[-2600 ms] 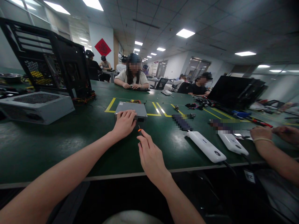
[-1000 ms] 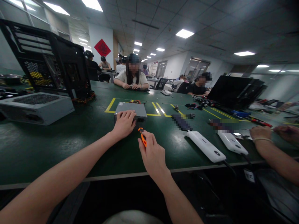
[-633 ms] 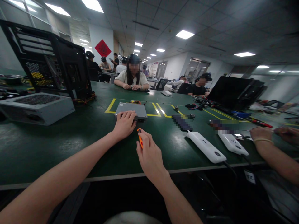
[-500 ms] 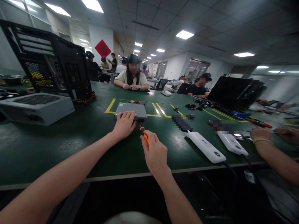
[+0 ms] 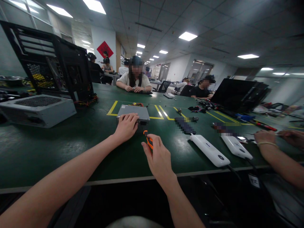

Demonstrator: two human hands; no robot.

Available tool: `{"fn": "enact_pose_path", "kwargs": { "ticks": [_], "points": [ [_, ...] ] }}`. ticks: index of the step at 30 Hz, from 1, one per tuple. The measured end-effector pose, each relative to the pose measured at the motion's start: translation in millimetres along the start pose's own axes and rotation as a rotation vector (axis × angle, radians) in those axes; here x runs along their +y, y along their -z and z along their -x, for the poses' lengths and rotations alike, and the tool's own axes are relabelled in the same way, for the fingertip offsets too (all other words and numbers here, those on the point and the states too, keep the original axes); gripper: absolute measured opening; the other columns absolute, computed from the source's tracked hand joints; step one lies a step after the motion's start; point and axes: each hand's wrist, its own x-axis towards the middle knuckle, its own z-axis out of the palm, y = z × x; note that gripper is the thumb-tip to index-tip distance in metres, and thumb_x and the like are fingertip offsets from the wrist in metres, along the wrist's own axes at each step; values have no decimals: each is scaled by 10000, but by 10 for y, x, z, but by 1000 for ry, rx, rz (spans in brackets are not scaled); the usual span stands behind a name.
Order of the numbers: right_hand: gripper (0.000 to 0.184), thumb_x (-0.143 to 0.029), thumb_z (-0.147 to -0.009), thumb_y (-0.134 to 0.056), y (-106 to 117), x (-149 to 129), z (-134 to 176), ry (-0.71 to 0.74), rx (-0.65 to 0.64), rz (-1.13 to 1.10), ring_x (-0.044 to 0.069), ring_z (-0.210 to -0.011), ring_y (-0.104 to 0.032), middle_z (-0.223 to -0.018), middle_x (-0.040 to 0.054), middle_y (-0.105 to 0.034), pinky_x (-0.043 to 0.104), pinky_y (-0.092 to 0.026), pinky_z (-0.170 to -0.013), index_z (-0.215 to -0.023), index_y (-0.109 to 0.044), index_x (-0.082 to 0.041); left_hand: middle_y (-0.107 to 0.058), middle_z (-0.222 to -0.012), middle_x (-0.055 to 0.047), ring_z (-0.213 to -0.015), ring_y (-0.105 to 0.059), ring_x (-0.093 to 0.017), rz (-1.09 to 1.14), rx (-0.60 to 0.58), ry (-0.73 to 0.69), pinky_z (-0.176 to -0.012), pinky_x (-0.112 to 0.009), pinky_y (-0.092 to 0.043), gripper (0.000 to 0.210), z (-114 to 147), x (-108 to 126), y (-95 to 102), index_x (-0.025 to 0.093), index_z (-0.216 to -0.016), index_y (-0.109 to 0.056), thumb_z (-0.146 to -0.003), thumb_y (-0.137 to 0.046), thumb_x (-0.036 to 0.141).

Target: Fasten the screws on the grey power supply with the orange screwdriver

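A grey metal computer power supply [image 5: 136, 110] lies on the green table before me, with coloured wires behind it. My left hand [image 5: 127, 125] is closed over its near left edge, fingers on the top; the thumb is mostly hidden. My right hand [image 5: 158, 155] grips an orange and black screwdriver [image 5: 149, 141] between thumb and fingers. The thin shaft slants up and left toward the near side of the power supply. Whether the tip touches a screw there is too small to tell.
At left stand a larger power supply [image 5: 39, 109] and an open black computer case [image 5: 54, 63]. To the right lie white power banks [image 5: 210, 150] with phones, loose cables [image 5: 197, 109] and a black monitor-like panel [image 5: 235, 95]. A co-worker's hands [image 5: 266, 137] work at far right; another person sits opposite.
The screwdriver's handle has turned in my right hand, which has shifted very slightly down and right. My left hand and the power supply stay in place.
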Motion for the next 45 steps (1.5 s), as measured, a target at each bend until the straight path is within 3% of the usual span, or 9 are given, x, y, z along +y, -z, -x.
{"fn": "enact_pose_path", "kwargs": {
  "ticks": [4, 10, 12, 16, 19, 23, 28, 36, 45],
  "points": [
    [243, -199, -878, -361, -17, -51, 30, 24, -25, -62, 210, -917, -588, -1106, 128, -525, 326, -494, -702, -1095, -458, -149, -530, -1222, -72, -1147, -443, -221, 9, 0, 7, -923, -398, -286, 272, -5, 3, 1, 199, -1104, -488, -851, -392, 220],
    [246, -314, -890, -370, -75, -8, 53, -187, -131, -236, 215, -714, -621, -864, 86, -616, 343, -460, -619, -1050, -458, -150, -546, -1212, -68, -1148, -451, -222, 55, -8, 22, -922, -403, -288, 266, -27, -17, 22, 207, -1088, -509, -860, -372, 222],
    [297, -364, -866, -433, -108, 37, 60, -277, -209, -465, 178, -635, -614, -778, 35, -614, 316, -466, -591, -1093, -409, -175, -558, -1204, -51, -1139, -465, -208, 81, -12, 17, -917, -393, -293, 261, -43, -46, 35, 215, -1076, -519, -870, -359, 222],
    [445, -364, -792, -562, -160, 106, 29, -530, -381, -1153, 107, -491, -561, -732, 3, -621, 224, -455, -452, -1116, -319, -176, -576, -1196, -21, -1121, -495, -179, 131, -39, -4, -895, -372, -307, 268, -76, -116, 55, 237, -1068, -536, -887, -337, 231],
    [290, -223, -793, -561, -152, 101, -31, -769, -415, -1575, 85, -491, -547, -715, 29, -623, 164, -421, -410, -1013, -387, -150, -576, -1201, -21, -1120, -503, -177, 146, -45, -8, -884, -371, -310, 278, -89, -142, 63, 243, -1063, -547, -894, -326, 239],
    [102, -54, -814, -434, -127, 39, -97, -1102, -351, -1976, 56, -477, -506, -693, 47, -580, 104, -325, -346, -886, -445, -125, -581, -1197, -23, -1121, -507, -174, 155, -51, -6, -880, -368, -311, 283, -89, -136, 71, 243, -1060, -553, -894, -324, 238],
    [179, -168, -925, -320, -147, -22, -156, -1202, -309, -2125, -17, -378, -323, -663, -6, -486, 67, -198, -275, -810, -447, -116, -575, -1201, -29, -1128, -495, -182, 154, -45, 6, -898, -375, -302, 282, -74, -107, 83, 236, -1066, -549, -889, -329, 244],
    [250, -247, -946, -282, -199, -72, -201, -1327, -359, -2204, 20, -460, -443, -659, -6, -471, 75, -310, -315, -882, -474, -101, -570, -1194, -45, -1124, -477, -204, 125, -33, 21, -895, -389, -302, 265, -65, -67, 57, 226, -1077, -526, -871, -361, 249],
    [174, -204, -916, -369, -243, -93, -193, -1296, -290, -2222, -9, -423, -382, -670, -11, -476, 56, -249, -312, -796, -469, -127, -561, -1183, -61, -1096, -479, -226, 63, -17, 31, -899, -402, -308, 251, -50, -39, 33, 213, -1071, -512, -842, -420, 258]
  ]
}}
